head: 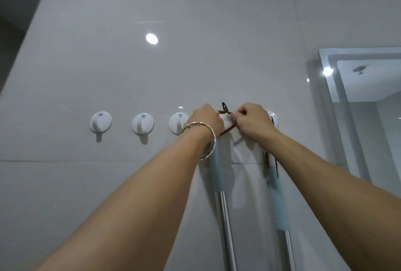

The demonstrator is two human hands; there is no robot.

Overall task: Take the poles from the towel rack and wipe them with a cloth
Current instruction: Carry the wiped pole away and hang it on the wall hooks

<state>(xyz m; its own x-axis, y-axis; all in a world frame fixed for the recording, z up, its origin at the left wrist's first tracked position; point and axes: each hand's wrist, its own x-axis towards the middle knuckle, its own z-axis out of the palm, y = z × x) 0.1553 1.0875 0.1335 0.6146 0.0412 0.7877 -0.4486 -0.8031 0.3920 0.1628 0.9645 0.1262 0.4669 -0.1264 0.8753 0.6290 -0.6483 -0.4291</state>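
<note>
Fingers (239,113) on brown cord (227,130), glossy grey wall tile (195,64) behind (white hooks (101,121))

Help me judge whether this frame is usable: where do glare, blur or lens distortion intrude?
Head view: a lamp reflection glares on the glossy wall, a smaller glint on the glass panel; the wide lens skews the wall's edges; the poles look soft; the left hand and right hand pinching the cord are fairly sharp.
</note>
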